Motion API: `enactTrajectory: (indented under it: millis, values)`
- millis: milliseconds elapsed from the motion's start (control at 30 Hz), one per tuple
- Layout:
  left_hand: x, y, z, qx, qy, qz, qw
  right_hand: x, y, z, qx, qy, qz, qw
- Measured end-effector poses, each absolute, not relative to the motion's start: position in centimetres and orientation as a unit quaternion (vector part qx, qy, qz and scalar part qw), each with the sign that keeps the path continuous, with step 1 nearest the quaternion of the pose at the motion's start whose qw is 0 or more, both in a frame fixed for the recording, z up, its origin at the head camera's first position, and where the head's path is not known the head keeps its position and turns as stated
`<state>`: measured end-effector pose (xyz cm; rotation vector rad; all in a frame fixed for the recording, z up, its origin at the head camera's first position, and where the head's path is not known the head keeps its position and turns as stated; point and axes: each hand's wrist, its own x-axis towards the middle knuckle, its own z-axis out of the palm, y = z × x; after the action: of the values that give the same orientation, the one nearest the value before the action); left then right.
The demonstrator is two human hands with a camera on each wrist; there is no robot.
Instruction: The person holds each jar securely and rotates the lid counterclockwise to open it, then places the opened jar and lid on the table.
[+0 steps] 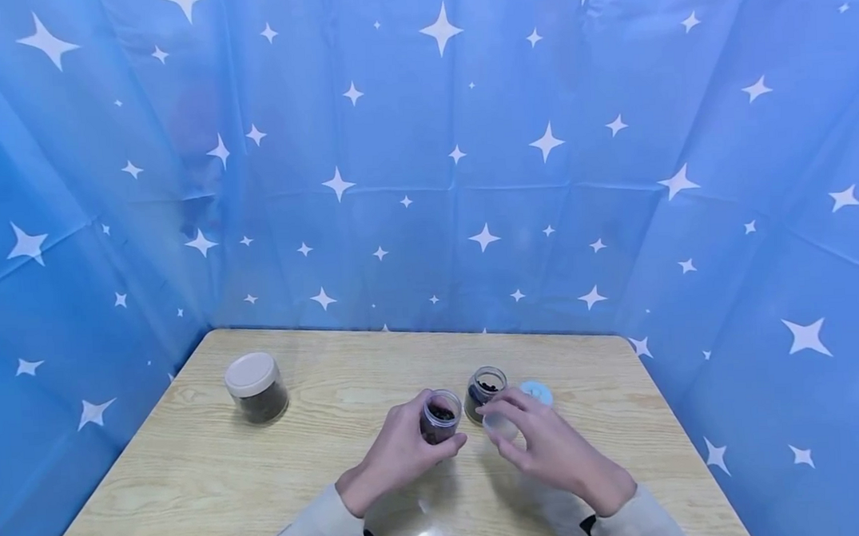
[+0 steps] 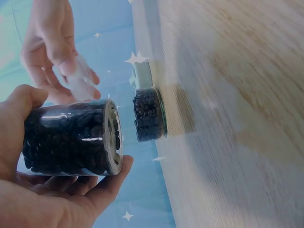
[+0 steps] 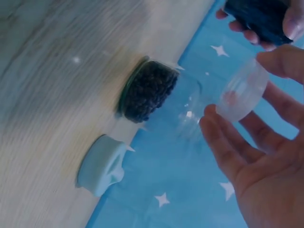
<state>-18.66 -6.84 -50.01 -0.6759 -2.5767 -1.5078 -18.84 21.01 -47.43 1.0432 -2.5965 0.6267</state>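
The left hand [image 1: 398,453] has its fingers curled round a small clear jar of dark beans [image 1: 439,416], lifted just off the bench [image 1: 194,478] near the middle of the near edge; in the left wrist view that jar [image 2: 71,137] lies tipped on its side in the palm, its mouth open and uncovered. The right hand [image 1: 552,446] sits just beside it at 3 o'clock, thumb and fingers pinching a translucent lid [image 1: 499,425], seen in the right wrist view as a clear ribbed cap [image 3: 242,90] held off the bench. A second open jar of beans [image 1: 484,392] stands on the bench just beyond the two hands at 12 o'clock, about half full, and a pale blue lid [image 1: 536,392] lies beside it at 3 o'clock. Well apart, at 10 o'clock, a wider jar with a cream lid [image 1: 255,387] stands closed. Judging by this, both small jars are uncapped and the held one is full, with the lids not yet on.
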Motion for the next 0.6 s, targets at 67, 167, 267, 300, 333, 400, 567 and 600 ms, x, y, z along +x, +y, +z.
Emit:
enactTrajectory:
  millis: [67, 167, 267, 300, 333, 400, 567, 600]
  values:
    - [-18.7, -6.9, -50.0, -0.216, -0.842, -0.492, 0.041, -18.9, 21.0, -47.6, 0.358, -0.904, 0.200, 0.123]
    - [-18.8, -6.9, -49.9, -0.214, -0.843, -0.491, 0.046, -18.9, 21.0, -47.8, 0.360, -0.909, 0.179, 0.111]
    - [-18.9, -6.9, -50.0, -0.214, -0.842, -0.493, 0.051, -19.0, 20.9, -48.1, 0.368, -0.908, 0.166, 0.110]
    - [-18.9, -6.9, -50.0, -0.213, -0.842, -0.493, 0.052, -19.0, 20.9, -48.2, 0.372, -0.907, 0.162, 0.111]
    - [-18.9, -6.9, -50.0, -0.212, -0.842, -0.494, 0.052, -19.1, 20.9, -48.4, 0.377, -0.906, 0.158, 0.113]
    - [-18.9, -6.9, -50.0, -0.208, -0.841, -0.497, 0.052, -19.3, 20.8, -48.6, 0.387, -0.902, 0.152, 0.116]
    - [-18.9, -7.0, -49.8, -0.201, -0.841, -0.499, 0.049, -19.5, 20.3, -49.1, 0.406, -0.898, 0.132, 0.108]
    - [-18.9, -7.0, -49.8, -0.200, -0.842, -0.499, 0.049, -19.5, 20.2, -49.2, 0.409, -0.897, 0.128, 0.106]
